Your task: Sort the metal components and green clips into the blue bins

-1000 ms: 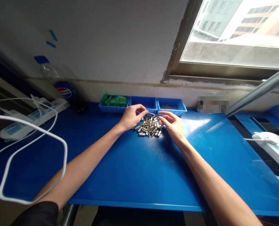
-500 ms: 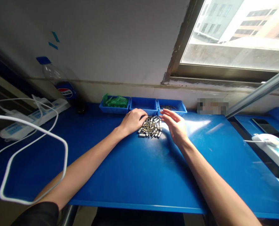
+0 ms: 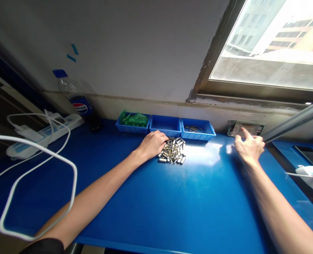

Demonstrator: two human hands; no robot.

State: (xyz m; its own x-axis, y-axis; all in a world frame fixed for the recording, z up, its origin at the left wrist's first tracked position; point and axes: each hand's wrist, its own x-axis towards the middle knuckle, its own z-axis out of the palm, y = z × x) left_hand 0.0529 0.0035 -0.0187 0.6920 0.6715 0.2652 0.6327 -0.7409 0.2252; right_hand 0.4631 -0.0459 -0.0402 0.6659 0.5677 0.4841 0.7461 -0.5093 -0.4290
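Observation:
A heap of small metal parts (image 3: 173, 150), thin brass-coloured pins mixed with short grey-and-black blocks, lies on the blue table. My left hand (image 3: 154, 144) rests at the heap's left edge, its fingers curled together and the fingertips hidden among the parts. Over at the right, my right hand (image 3: 249, 145) is raised with fingers apart and nothing in it. Its index finger points at the lit screen of a phone (image 3: 234, 129) leaning on the wall; I cannot tell whether it touches.
Three blue bins line the wall: a left bin (image 3: 132, 129) with green packets, a middle bin (image 3: 165, 132), and a right bin (image 3: 198, 135) with thin pins. A cola bottle (image 3: 81, 106), power strip (image 3: 42, 137) and looping white cable (image 3: 74, 169) occupy the left side.
My right hand has left the heap and moved right to the phone, with its fingers spreading. My left hand has stayed by the heap. The view has shifted slightly.

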